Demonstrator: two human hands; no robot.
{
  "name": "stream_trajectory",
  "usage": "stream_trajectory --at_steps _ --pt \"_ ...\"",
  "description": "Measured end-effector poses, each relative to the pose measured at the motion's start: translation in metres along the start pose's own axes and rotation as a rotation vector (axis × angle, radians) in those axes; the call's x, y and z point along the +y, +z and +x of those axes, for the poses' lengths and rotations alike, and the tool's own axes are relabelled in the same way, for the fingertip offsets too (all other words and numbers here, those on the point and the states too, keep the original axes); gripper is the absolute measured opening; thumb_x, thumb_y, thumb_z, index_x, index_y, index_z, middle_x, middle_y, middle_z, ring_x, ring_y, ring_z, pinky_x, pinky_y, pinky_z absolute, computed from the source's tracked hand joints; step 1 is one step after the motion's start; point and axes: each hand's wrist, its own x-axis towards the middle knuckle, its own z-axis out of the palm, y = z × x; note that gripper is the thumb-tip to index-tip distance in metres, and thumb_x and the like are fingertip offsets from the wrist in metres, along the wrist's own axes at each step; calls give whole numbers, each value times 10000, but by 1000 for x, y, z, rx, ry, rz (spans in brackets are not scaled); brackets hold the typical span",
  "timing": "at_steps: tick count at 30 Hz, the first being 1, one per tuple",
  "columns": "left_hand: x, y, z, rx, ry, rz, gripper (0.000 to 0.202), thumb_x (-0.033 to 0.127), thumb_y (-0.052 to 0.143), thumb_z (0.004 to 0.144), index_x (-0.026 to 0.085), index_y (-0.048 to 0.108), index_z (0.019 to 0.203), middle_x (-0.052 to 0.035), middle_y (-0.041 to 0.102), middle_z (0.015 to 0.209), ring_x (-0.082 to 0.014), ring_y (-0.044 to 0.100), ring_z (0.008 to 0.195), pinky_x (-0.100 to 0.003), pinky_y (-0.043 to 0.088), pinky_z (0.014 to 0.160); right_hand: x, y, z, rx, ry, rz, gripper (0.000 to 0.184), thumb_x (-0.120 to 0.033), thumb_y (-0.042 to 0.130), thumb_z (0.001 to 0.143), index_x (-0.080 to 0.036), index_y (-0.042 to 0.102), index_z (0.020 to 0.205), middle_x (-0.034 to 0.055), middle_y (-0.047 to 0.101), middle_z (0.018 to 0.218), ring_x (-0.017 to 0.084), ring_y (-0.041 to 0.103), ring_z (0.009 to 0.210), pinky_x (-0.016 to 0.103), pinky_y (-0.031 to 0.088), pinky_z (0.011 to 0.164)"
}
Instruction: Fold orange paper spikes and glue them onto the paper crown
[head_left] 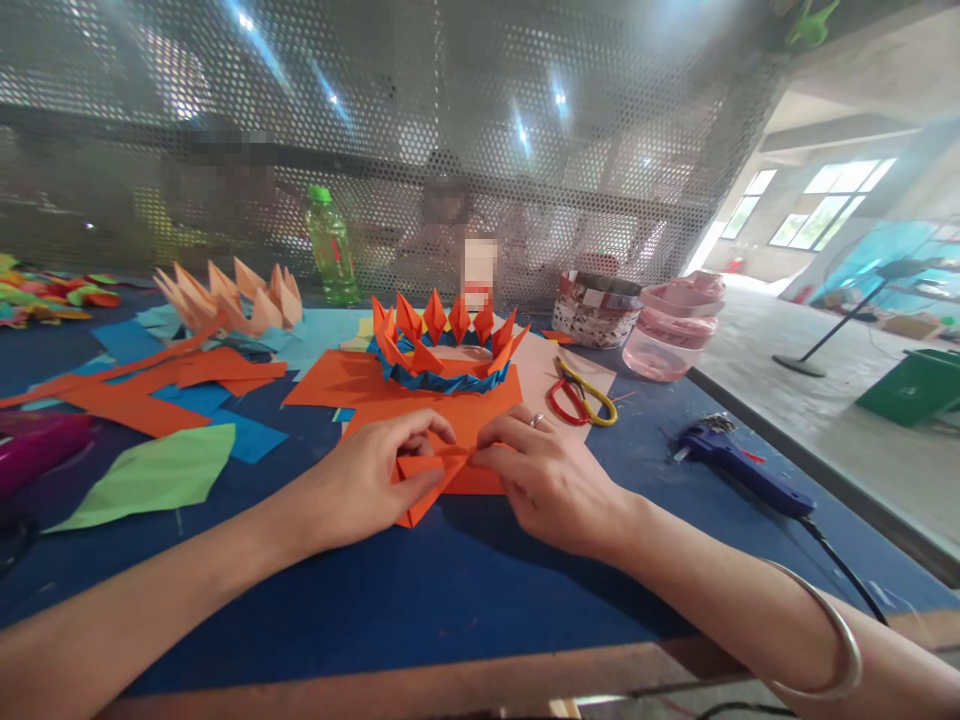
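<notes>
Between my hands is a folded piece of orange paper [415, 512], its lower corner pointing toward me. My left hand [382, 465] grips its left part, thumb on top and fingers curled. My right hand [551, 475], a ring on one finger, pinches the right end of the same piece. Beneath and behind lie flat orange sheets [322, 380]. Just beyond my hands stands a ring of orange folded points on a blue twisted paper base [442, 378]. Red and yellow handled scissors [577, 400] rest on pale pink paper to the right.
A blue glue gun [742, 470] with a cord lies at right. Behind it stand a pink clear container [671, 325] and a paper-wrapped bowl [596, 310]. Leftward are a peach folded ring [240, 305], a green bottle [330, 250], a green paper leaf [161, 475] and orange scraps [142, 400].
</notes>
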Motion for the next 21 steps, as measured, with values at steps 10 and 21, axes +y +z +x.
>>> stream_trajectory --at_steps 10,21 --pt "9 -2 -2 76 -24 -514 111 298 674 758 196 649 796 29 658 767 -120 607 741 -198 463 664 -19 -6 8 -113 429 385 258 -426 606 881 -193 700 823 25 689 859 161 587 833 307 416 796" --pt "-1 3 -1 133 149 -185 261 288 541 878 229 706 1072 -25 739 1033 -202 659 985 -305 489 867 1 8 7 23 772 869 107 -239 531 850 -152 586 879 -49 529 639 77 423 535 202 304 490"
